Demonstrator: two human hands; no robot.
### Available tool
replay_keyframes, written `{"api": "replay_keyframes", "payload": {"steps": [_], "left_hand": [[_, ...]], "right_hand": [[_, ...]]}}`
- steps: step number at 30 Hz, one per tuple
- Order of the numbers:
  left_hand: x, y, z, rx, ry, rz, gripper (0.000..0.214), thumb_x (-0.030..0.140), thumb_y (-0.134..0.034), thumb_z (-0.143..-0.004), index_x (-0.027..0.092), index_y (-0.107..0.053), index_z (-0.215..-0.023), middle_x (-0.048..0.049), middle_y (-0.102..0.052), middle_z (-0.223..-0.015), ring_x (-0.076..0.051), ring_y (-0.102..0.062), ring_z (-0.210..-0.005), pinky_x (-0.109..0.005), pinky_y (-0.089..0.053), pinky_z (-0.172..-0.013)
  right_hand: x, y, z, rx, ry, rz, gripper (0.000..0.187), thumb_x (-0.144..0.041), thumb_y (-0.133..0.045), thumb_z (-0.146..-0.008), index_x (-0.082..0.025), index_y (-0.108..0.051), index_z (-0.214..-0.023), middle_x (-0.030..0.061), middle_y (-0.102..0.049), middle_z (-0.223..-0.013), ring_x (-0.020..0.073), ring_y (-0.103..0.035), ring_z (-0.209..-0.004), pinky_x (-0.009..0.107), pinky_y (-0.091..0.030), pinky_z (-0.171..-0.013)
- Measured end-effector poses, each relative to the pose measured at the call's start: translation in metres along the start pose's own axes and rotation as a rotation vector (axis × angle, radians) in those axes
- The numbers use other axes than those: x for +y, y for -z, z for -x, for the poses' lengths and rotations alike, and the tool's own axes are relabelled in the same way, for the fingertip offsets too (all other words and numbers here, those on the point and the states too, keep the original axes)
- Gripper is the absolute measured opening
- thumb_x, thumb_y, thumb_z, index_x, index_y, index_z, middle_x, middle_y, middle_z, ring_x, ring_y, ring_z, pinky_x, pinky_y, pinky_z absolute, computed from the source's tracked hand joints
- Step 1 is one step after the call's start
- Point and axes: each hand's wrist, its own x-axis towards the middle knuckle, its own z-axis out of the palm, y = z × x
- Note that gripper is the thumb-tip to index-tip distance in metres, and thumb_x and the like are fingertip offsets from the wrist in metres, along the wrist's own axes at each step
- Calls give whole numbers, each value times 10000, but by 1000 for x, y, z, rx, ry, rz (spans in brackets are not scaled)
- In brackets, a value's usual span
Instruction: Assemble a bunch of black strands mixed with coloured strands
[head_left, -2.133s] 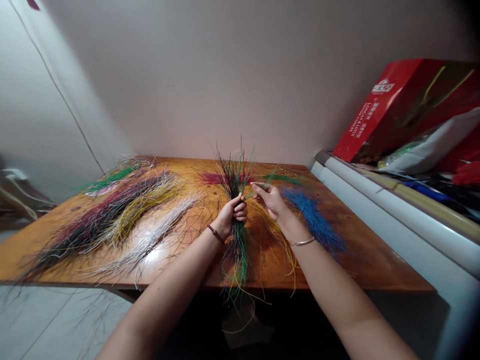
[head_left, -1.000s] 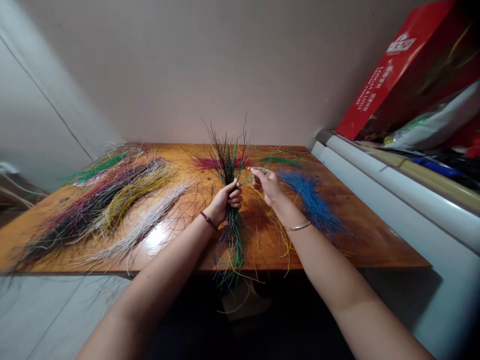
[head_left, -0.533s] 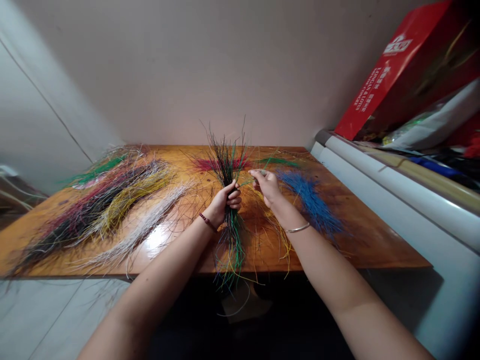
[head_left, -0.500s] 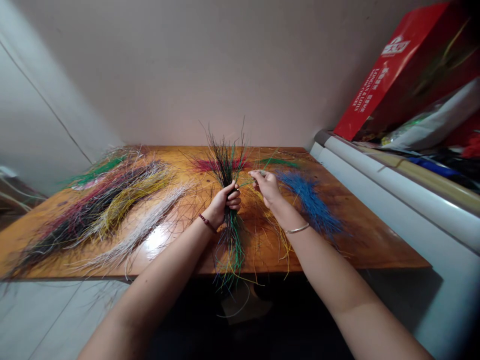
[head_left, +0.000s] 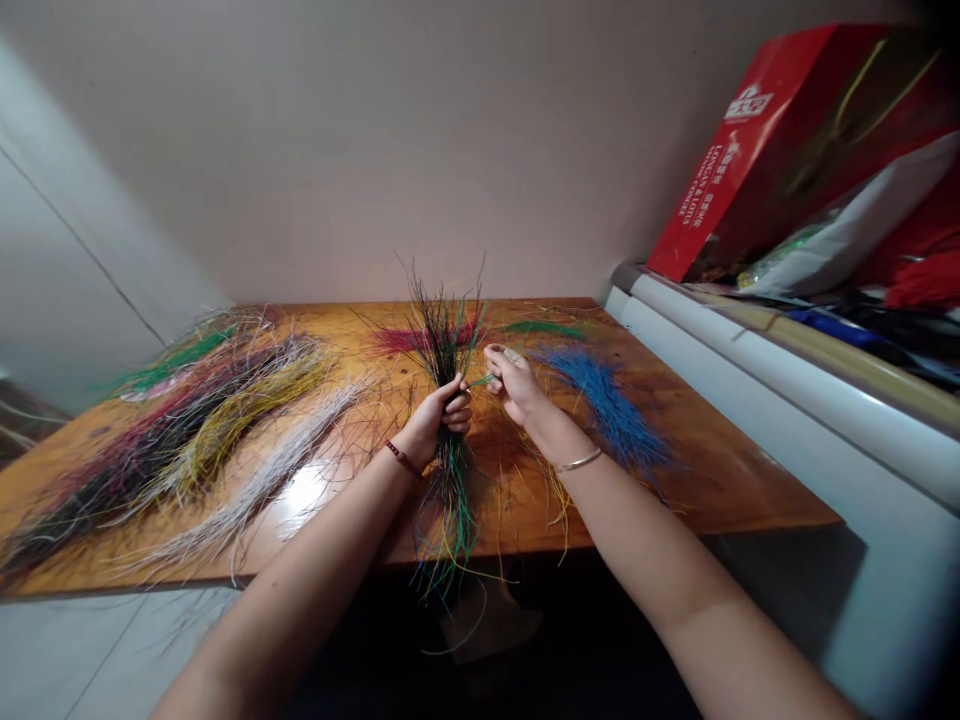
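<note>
Wrapped round the middle of an upright bundle of thin wires (head_left: 442,345) is my left hand (head_left: 444,410). The bundle is mostly black above the fist; green, blue and yellow ends hang below it, past the table's front edge. Just right of the bundle, my right hand (head_left: 514,380) is closed in a pinch on a green wire (head_left: 481,380) that runs across from the bundle. Its exact grip is partly hidden by the fingers. Blue wires (head_left: 611,405) lie to the right of this hand, and yellow wires (head_left: 559,490) lie under the right wrist.
On the wooden table (head_left: 735,470), white wires (head_left: 262,490), yellow-and-white wires (head_left: 251,405) and dark and red wires (head_left: 165,435) lie at the left. Red wires (head_left: 394,340) and green wires (head_left: 544,327) are at the back. A red bag (head_left: 742,150) stands at the right above a white roll (head_left: 787,375).
My right hand has come slightly closer to the bundle, and the green wire between the hands shows shorter. My left hand keeps its grip. The whole view has shifted a little.
</note>
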Motion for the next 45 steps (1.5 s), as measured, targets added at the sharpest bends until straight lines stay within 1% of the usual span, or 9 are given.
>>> {"api": "replay_keyframes", "payload": {"steps": [5, 8, 12, 17, 26, 30, 36, 40, 45], "left_hand": [[3, -3, 2, -13, 81, 48, 213, 293, -488, -878, 160, -458, -714, 92, -171, -451, -43, -208, -317, -132, -171, -321], [5, -5, 4, -24, 100, 91, 227, 277, -453, -893, 164, -444, -696, 89, -159, -449, -48, -199, -313, -134, -169, -321], [5, -5, 5, -27, 118, 111, 235, 273, -444, -894, 165, -439, -686, 87, -152, -449, -49, -191, -311, -133, -168, -320], [5, -3, 5, -52, 134, 113, 229, 263, -440, -895, 165, -443, -688, 87, -151, -455, -49, -189, -312, -135, -170, -322], [4, -3, 6, -48, 193, 91, 205, 245, -452, -890, 162, -449, -703, 84, -157, -459, -47, -212, -315, -130, -144, -324], [4, -6, 7, -29, 196, 82, 206, 241, -449, -891, 161, -447, -701, 85, -155, -458, -44, -205, -314, -127, -144, -323], [4, -6, 6, -8, 176, 74, 205, 236, -451, -887, 162, -438, -696, 85, -156, -457, -45, -205, -316, -124, -159, -321], [5, -5, 6, -13, 156, 87, 210, 250, -443, -893, 162, -443, -703, 86, -153, -465, -43, -198, -315, -125, -155, -320], [6, -4, 6, -27, 126, 96, 212, 257, -435, -900, 161, -447, -711, 85, -148, -466, -44, -197, -316, -129, -155, -325]], "right_hand": [[0, 3, 0, -78, -70, -61, 278, -247, -638, -625, -189, -577, -889, -131, -322, -460, 17, -254, -357, 150, -189, -365], [-1, 2, 0, -45, -57, -20, 285, -275, -670, -620, -198, -588, -881, -128, -347, -456, 13, -258, -346, 150, -187, -356], [1, 1, -1, 1, -31, 56, 371, -374, -741, -582, -209, -590, -878, -124, -386, -457, 9, -251, -340, 153, -165, -340], [1, 2, -1, -16, -16, 83, 416, -393, -780, -533, -197, -624, -865, -118, -390, -456, 6, -239, -354, 154, -159, -337], [-1, 0, 2, -17, -22, 149, 379, -431, -782, -511, -175, -669, -766, -96, -399, -469, 15, -244, -392, 173, -150, -356], [-3, -2, 3, -5, -23, 151, 345, -413, -780, -507, -180, -670, -737, -85, -414, -489, 24, -277, -419, 169, -164, -361], [-4, -3, 4, 26, -23, 152, 306, -367, -764, -531, -187, -671, -760, -90, -396, -471, 29, -270, -420, 169, -164, -365], [-1, -2, 2, 5, -4, 121, 305, -366, -759, -543, -191, -662, -773, -89, -420, -489, 22, -260, -409, 168, -159, -362], [0, -2, 2, 3, 4, 83, 292, -377, -752, -554, -191, -636, -747, -97, -401, -478, 17, -256, -388, 165, -159, -348]]}}
